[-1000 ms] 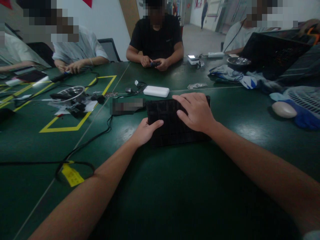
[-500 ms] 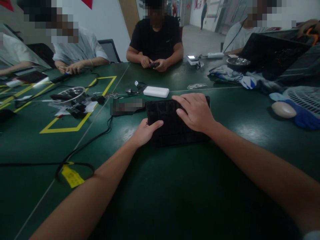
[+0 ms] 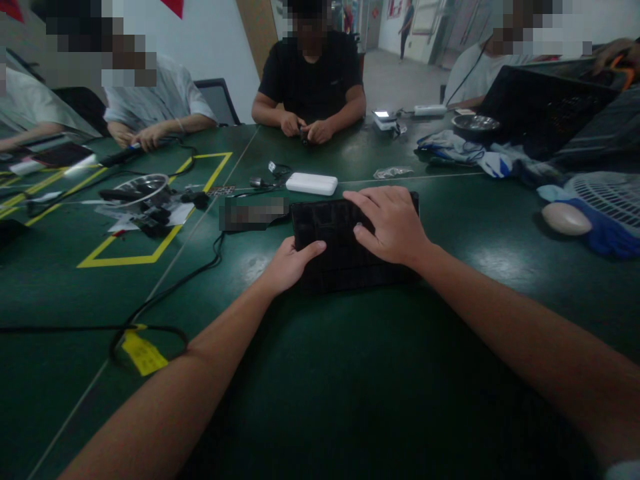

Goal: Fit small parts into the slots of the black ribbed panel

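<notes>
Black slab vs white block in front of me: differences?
Shade: black slab is dark, white block pale.
Size: slab looks larger than block.
Contact: left hand and right hand touch the slab; neither touches the block.
Shared: both look roughly rectangular.

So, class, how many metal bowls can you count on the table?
2: the left metal bowl near the yellow tape, and the right metal bowl just beyond the blue-and-white cloth. Others may be hidden.
</notes>
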`<action>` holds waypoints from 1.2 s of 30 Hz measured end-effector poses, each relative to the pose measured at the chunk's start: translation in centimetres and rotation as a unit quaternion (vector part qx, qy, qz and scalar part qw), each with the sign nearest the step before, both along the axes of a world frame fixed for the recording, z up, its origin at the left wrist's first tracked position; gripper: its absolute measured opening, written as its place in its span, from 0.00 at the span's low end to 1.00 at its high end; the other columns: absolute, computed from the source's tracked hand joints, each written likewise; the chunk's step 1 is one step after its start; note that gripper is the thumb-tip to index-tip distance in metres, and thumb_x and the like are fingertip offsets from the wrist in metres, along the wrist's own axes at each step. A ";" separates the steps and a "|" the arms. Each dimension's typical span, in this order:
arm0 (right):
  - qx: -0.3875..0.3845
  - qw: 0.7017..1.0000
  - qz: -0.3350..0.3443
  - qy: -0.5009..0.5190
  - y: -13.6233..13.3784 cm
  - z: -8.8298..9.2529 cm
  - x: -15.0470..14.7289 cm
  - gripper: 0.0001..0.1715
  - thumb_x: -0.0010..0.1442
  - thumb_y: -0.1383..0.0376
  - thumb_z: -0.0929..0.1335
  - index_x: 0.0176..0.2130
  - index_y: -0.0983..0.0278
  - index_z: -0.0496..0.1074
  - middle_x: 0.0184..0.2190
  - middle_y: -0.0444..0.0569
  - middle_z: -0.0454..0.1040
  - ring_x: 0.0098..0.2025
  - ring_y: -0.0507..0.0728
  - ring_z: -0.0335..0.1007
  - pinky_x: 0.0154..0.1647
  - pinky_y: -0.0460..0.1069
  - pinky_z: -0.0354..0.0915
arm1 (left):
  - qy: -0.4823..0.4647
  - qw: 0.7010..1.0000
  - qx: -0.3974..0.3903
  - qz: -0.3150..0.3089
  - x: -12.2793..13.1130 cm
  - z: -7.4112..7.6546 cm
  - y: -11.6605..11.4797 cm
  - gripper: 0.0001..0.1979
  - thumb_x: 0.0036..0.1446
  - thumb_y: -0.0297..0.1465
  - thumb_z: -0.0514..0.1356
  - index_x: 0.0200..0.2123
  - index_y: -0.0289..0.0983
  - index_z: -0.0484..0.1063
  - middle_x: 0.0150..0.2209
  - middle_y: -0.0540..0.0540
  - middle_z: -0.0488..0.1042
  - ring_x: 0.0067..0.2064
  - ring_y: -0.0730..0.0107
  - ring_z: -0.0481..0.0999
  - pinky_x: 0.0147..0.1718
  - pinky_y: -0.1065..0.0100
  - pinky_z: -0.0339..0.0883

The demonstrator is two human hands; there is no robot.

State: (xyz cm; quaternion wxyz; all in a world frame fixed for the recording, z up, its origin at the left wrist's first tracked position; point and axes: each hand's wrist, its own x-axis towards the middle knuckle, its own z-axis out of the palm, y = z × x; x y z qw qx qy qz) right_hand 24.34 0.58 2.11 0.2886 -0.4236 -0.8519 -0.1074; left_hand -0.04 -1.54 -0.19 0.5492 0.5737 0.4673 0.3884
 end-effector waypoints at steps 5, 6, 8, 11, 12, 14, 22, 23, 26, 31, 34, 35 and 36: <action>0.002 1.000 0.002 0.003 -0.1 0.1 -0.1 0.33 0.66 0.56 0.61 0.66 0.65 0.65 0.56 0.57 0.74 0.57 0.68 0.65 0.58 0.61 0.54 | 0.003 1.000 0.002 -0.006 0.0 0.1 -0.1 0.23 0.54 0.45 0.68 0.46 0.34 0.77 0.46 0.39 0.83 0.50 0.49 0.82 0.48 0.54 0.76; 0.004 1.000 0.002 0.004 -0.2 0.1 -0.1 0.33 0.66 0.56 0.61 0.66 0.65 0.66 0.56 0.57 0.74 0.57 0.68 0.65 0.58 0.61 0.54 | 0.005 1.000 0.002 -0.006 0.0 0.1 -0.1 0.23 0.54 0.44 0.69 0.46 0.34 0.77 0.46 0.38 0.83 0.50 0.49 0.82 0.49 0.54 0.76; 0.005 1.000 0.002 0.003 -0.2 0.1 -0.1 0.33 0.66 0.56 0.61 0.66 0.65 0.66 0.56 0.57 0.74 0.56 0.68 0.65 0.58 0.61 0.54 | 0.004 1.000 0.000 -0.005 0.0 0.1 -0.1 0.23 0.54 0.44 0.69 0.46 0.34 0.78 0.46 0.39 0.83 0.50 0.48 0.82 0.49 0.53 0.75; 0.005 1.000 0.000 0.000 -0.1 0.1 -0.1 0.33 0.66 0.56 0.61 0.66 0.64 0.66 0.56 0.57 0.74 0.56 0.68 0.65 0.58 0.62 0.55 | 0.002 1.000 -0.002 -0.002 0.0 0.1 -0.1 0.23 0.53 0.45 0.69 0.46 0.35 0.78 0.47 0.39 0.83 0.50 0.47 0.81 0.49 0.52 0.75; 0.006 1.000 -0.001 -0.001 -0.1 0.0 0.0 0.33 0.67 0.55 0.61 0.66 0.64 0.66 0.56 0.57 0.74 0.56 0.68 0.65 0.58 0.62 0.55 | 0.002 1.000 -0.003 -0.002 0.0 0.1 -0.1 0.23 0.53 0.45 0.69 0.46 0.35 0.78 0.47 0.39 0.83 0.50 0.47 0.81 0.49 0.52 0.76; 0.007 1.000 0.000 -0.002 0.0 0.0 0.0 0.33 0.67 0.55 0.61 0.66 0.64 0.66 0.56 0.57 0.73 0.56 0.68 0.65 0.58 0.62 0.54 | 0.001 1.000 -0.005 -0.001 0.0 0.1 -0.1 0.23 0.53 0.45 0.69 0.45 0.35 0.79 0.47 0.39 0.83 0.50 0.46 0.81 0.49 0.52 0.76; 0.009 1.000 -0.003 -0.005 0.0 0.0 0.0 0.33 0.67 0.55 0.61 0.66 0.64 0.66 0.56 0.57 0.74 0.57 0.68 0.65 0.58 0.61 0.55 | 0.004 1.000 0.006 -0.001 0.0 0.1 -0.2 0.23 0.53 0.44 0.69 0.47 0.35 0.78 0.48 0.38 0.83 0.52 0.46 0.81 0.48 0.53 0.76; 0.010 1.000 -0.004 -0.006 0.0 0.0 0.0 0.33 0.67 0.55 0.61 0.66 0.64 0.66 0.56 0.57 0.74 0.57 0.68 0.66 0.58 0.61 0.55 | 0.005 1.000 0.005 -0.002 0.0 0.1 -0.1 0.23 0.54 0.44 0.69 0.46 0.35 0.78 0.47 0.38 0.83 0.52 0.46 0.81 0.48 0.53 0.76; 0.012 1.000 -0.005 -0.006 0.0 0.0 0.0 0.33 0.67 0.55 0.61 0.66 0.64 0.66 0.56 0.57 0.74 0.56 0.68 0.66 0.58 0.61 0.55 | 0.004 1.000 -0.001 -0.003 0.0 0.2 -0.1 0.23 0.53 0.45 0.69 0.45 0.34 0.78 0.46 0.38 0.83 0.50 0.47 0.81 0.48 0.53 0.76; 0.004 1.000 -0.002 -0.003 0.0 -0.1 0.0 0.33 0.67 0.55 0.61 0.66 0.64 0.65 0.57 0.56 0.73 0.57 0.68 0.65 0.58 0.62 0.54 | 0.003 1.000 0.002 0.000 0.0 0.1 -0.1 0.23 0.53 0.45 0.69 0.46 0.35 0.78 0.47 0.39 0.83 0.50 0.48 0.82 0.47 0.54 0.76; 0.005 1.000 -0.001 -0.002 0.0 -0.1 0.0 0.33 0.68 0.55 0.60 0.66 0.64 0.65 0.56 0.56 0.73 0.57 0.67 0.65 0.58 0.61 0.54 | 0.007 1.000 0.000 -0.003 0.0 -0.1 0.0 0.22 0.53 0.45 0.69 0.45 0.35 0.78 0.47 0.39 0.83 0.50 0.48 0.81 0.48 0.53 0.76; 0.007 1.000 -0.001 -0.002 0.0 -0.1 0.0 0.33 0.68 0.55 0.60 0.66 0.64 0.65 0.56 0.56 0.74 0.57 0.67 0.65 0.58 0.61 0.53 | 0.006 1.000 0.000 -0.004 0.0 -0.1 0.0 0.23 0.53 0.45 0.69 0.46 0.35 0.78 0.47 0.39 0.83 0.50 0.48 0.81 0.49 0.53 0.76; 0.009 1.000 -0.001 -0.003 0.0 -0.1 0.0 0.33 0.68 0.54 0.60 0.66 0.63 0.64 0.56 0.56 0.74 0.56 0.67 0.65 0.58 0.61 0.54 | 0.005 1.000 0.001 -0.004 0.0 -0.1 0.0 0.23 0.53 0.45 0.69 0.46 0.35 0.78 0.47 0.39 0.83 0.51 0.48 0.81 0.49 0.53 0.75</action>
